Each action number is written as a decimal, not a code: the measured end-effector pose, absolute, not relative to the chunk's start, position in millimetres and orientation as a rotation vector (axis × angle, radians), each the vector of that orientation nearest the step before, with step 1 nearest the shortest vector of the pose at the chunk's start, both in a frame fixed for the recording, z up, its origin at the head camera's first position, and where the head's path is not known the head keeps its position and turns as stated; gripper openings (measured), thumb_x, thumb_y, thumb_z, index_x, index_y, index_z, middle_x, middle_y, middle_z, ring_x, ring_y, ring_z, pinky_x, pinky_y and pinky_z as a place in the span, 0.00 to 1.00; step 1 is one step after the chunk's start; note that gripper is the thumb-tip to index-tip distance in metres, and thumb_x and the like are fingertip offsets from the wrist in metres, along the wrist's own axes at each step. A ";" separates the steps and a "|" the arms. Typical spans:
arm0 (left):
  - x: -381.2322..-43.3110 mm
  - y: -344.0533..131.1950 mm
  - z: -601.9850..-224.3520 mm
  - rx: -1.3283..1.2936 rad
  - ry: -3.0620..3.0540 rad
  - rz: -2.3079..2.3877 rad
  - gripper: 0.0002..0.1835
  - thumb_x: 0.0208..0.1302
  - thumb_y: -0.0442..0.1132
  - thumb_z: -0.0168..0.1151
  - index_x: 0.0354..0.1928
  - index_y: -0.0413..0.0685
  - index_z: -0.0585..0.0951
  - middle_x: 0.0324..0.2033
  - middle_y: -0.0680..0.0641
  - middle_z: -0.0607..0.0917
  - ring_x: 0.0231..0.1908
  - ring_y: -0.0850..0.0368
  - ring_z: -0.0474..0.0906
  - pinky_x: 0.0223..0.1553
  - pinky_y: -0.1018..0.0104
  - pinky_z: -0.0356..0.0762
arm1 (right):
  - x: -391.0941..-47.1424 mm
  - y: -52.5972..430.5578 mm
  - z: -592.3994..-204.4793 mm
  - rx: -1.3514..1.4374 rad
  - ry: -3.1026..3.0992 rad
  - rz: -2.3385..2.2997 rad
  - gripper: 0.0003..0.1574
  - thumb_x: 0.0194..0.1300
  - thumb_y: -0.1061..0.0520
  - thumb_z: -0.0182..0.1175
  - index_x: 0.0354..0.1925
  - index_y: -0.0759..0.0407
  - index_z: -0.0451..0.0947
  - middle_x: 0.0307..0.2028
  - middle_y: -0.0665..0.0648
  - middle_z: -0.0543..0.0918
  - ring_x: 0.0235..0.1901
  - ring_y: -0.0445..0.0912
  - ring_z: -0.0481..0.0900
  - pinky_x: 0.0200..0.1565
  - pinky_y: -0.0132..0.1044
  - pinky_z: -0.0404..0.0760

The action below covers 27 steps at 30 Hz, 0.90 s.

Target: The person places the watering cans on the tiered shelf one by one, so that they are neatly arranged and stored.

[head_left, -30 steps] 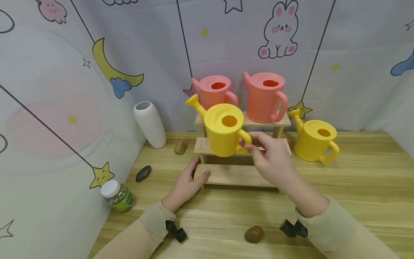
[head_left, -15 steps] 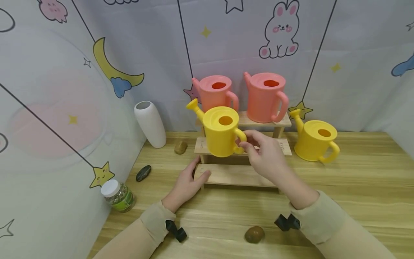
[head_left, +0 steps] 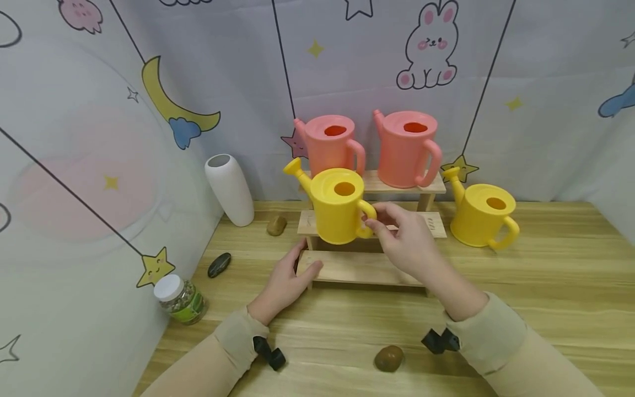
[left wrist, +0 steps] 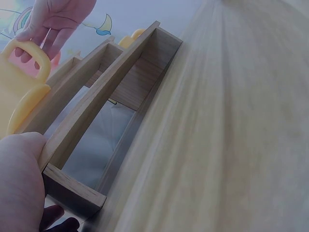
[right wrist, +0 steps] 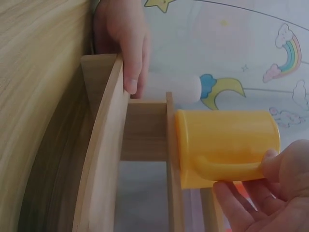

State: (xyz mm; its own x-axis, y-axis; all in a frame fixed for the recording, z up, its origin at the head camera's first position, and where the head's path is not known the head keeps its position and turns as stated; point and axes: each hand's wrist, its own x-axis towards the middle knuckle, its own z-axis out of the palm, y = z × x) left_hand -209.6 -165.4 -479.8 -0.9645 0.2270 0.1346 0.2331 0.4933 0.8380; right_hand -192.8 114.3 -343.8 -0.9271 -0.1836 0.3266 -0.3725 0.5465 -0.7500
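Observation:
My right hand (head_left: 409,237) pinches the handle of a yellow watering can (head_left: 337,212), spout pointing left. In the right wrist view the can's base is right at the middle step's surface. A three-tier wooden step rack (head_left: 364,268) stands below it. My left hand (head_left: 283,284) grips the left end of the rack's lowest step, thumb on top and fingers around the side. Two pink watering cans, a shorter one (head_left: 329,144) and a taller one (head_left: 407,154), stand on the top step. A second yellow watering can (head_left: 481,218) is on the table right of the rack.
A white vase (head_left: 230,190) stands back left, near a tan stone (head_left: 276,225) and a black stone (head_left: 219,265). A white-lidded jar (head_left: 181,300) is farther left. One brown stone (head_left: 389,358) lies near the front. A printed curtain (head_left: 357,66) hangs behind.
The held yellow watering can has moved slightly left and down toward the middle step, with my right hand following. My left hand stays on the rack.

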 end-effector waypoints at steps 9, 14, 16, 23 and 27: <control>-208.8 -165.2 -478.7 -0.402 -2.720 -1.526 0.47 0.67 0.69 0.60 0.80 0.55 0.59 0.76 0.49 0.67 0.76 0.53 0.64 0.74 0.52 0.68 | -188.2 118.2 -344.0 0.474 -2.560 1.372 0.23 0.73 0.48 0.64 0.61 0.54 0.77 0.53 0.54 0.85 0.53 0.49 0.86 0.50 0.40 0.88; -209.0 -165.1 -478.8 -0.400 -2.730 -1.523 0.47 0.67 0.69 0.60 0.80 0.55 0.58 0.76 0.50 0.67 0.75 0.54 0.65 0.73 0.52 0.69 | -185.9 124.0 -344.6 0.479 -2.512 1.391 0.25 0.73 0.45 0.62 0.62 0.54 0.75 0.56 0.54 0.83 0.54 0.49 0.86 0.49 0.37 0.88; -208.8 -165.2 -478.6 -0.408 -2.726 -1.527 0.47 0.67 0.68 0.60 0.80 0.55 0.58 0.76 0.50 0.67 0.75 0.53 0.65 0.73 0.52 0.69 | -184.4 128.3 -343.8 0.473 -2.483 1.365 0.25 0.74 0.44 0.61 0.62 0.55 0.75 0.55 0.54 0.84 0.53 0.49 0.86 0.49 0.35 0.88; -208.0 -164.6 -476.8 -0.409 -2.722 -1.537 0.47 0.67 0.68 0.60 0.80 0.55 0.59 0.76 0.50 0.68 0.75 0.54 0.66 0.73 0.53 0.70 | -173.9 154.1 -339.0 0.396 -2.348 1.287 0.22 0.74 0.50 0.61 0.62 0.56 0.75 0.54 0.56 0.85 0.51 0.36 0.84 0.49 0.17 0.80; -207.6 -164.8 -476.1 -0.412 -2.716 -1.559 0.47 0.67 0.67 0.61 0.80 0.54 0.58 0.76 0.50 0.67 0.75 0.54 0.66 0.73 0.52 0.69 | -171.1 176.4 -341.6 0.347 -2.283 1.295 0.23 0.74 0.54 0.61 0.63 0.59 0.74 0.54 0.56 0.83 0.51 0.26 0.78 0.51 0.12 0.76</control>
